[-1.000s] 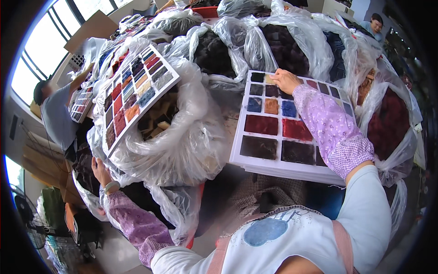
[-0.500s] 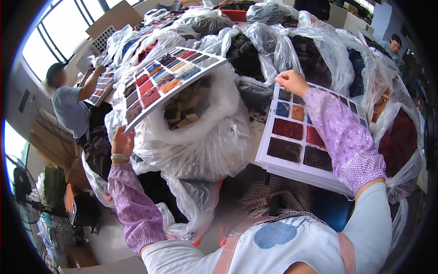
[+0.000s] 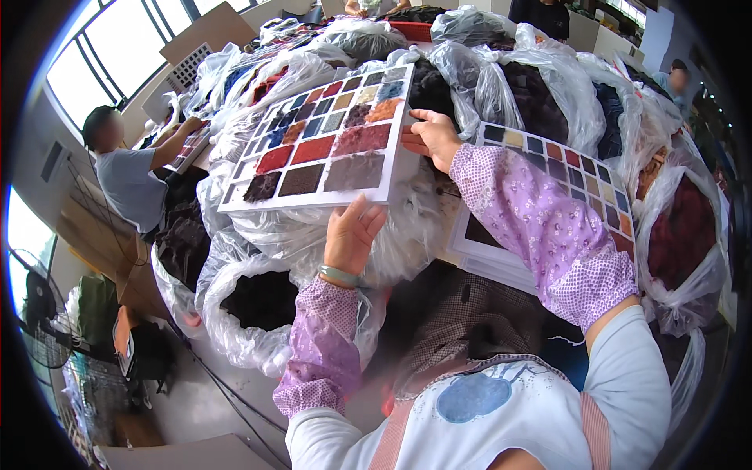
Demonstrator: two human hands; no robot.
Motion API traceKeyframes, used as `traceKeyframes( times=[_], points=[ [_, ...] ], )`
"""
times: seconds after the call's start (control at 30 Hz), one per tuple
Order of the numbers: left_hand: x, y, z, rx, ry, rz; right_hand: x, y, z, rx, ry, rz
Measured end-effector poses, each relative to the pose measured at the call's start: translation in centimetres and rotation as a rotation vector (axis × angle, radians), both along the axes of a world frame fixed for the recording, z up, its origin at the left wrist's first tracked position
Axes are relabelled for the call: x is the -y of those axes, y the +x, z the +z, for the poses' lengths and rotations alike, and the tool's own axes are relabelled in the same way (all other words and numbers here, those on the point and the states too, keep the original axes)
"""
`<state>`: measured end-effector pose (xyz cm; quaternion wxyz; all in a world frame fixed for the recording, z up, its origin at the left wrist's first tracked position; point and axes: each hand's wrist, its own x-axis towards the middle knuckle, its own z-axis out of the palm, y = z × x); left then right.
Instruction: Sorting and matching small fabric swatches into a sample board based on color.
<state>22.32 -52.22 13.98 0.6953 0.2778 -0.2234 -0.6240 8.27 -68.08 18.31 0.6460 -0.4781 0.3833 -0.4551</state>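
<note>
Left hand, jade-green bangle at the wrist, grips the near edge of our white sample board; right hand pinches its right edge. We hold it tilted over crinkled clear plastic bags. Fuzzy fibre squares fill it: reds, blues, browns, grey. A second swatch board lies just right, under our floral sleeve. Farther off, a seated person handles another board.

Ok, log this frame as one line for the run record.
left hand: grips near edge of swatch board | right hand: holds its right edge | second board: under right sleeve | plastic bags: all around
</note>
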Motion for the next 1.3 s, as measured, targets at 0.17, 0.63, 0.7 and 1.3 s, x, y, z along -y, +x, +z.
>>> traceKeyframes(
  times=[0.17,0.63,0.7,1.3],
  points=[
    [1.8,0.9,-3.8,-0.079,0.075,0.014,-0.1,-2.1,1.2,-0.038,0.081,-0.052],
    [0.4,5.1,-6.2,-0.131,-0.207,-0.053,1.7,1.4,-5.3,-0.178,-0.139,-0.250],
    [-0.8,9.9,-6.4,-0.085,-0.266,0.054,-0.4,-2.0,-2.4,-0.110,-0.178,-0.125],
    [2.4,-12.7,-3.0,0.809,-0.113,0.027,-14.8,-44.5,-5.6,-0.156,-0.072,-0.432]
  ],
)
